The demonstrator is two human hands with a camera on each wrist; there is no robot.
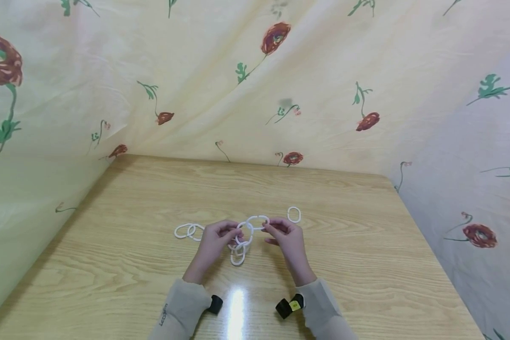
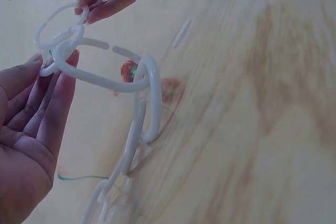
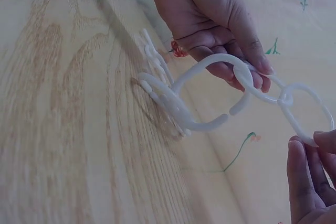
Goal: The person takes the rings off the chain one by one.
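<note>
Your left hand pinches one link of the white plastic chain and your right hand pinches the end link just beside it, fingers curled, the joined links hanging to the bench near its middle. Several links look joined. A linked pair toward the left edge and a single ring toward the far edge lie apart, seemingly not yet added.

The chain of white links between my fingers looks like smooth, slightly glossy plastic, as do the loose link right of centre and the linked pair left of centre. The table is pale wood-grain with a sheen, glaring at the lower middle. The backdrop across the top is matt, creased floral cloth.
</note>
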